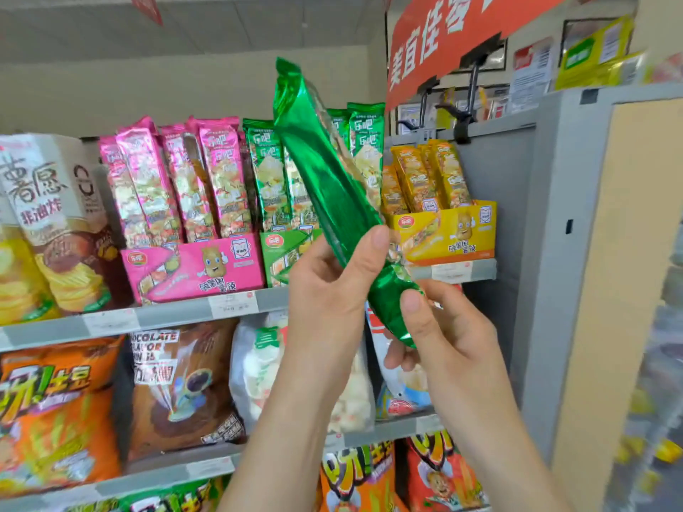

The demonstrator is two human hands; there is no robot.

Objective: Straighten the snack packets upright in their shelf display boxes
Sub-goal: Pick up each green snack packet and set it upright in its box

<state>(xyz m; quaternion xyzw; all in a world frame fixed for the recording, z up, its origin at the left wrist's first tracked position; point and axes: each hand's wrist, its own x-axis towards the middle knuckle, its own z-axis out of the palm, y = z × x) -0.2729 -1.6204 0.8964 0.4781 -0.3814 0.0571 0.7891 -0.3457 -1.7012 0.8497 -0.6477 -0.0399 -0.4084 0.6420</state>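
Green packet (325, 186) is held out in front of the shelf (177, 314), tilted with its top leaning left, not yet set back in the green display box (275, 249) behind it. It's gripped low down by the left hand (329, 290), and the bottom end is pinched by the right hand (447, 338). The foil looks light, crinkly and slick, and the contents are probably crushable, so the sealed ends are best pinched and the middle not squeezed.
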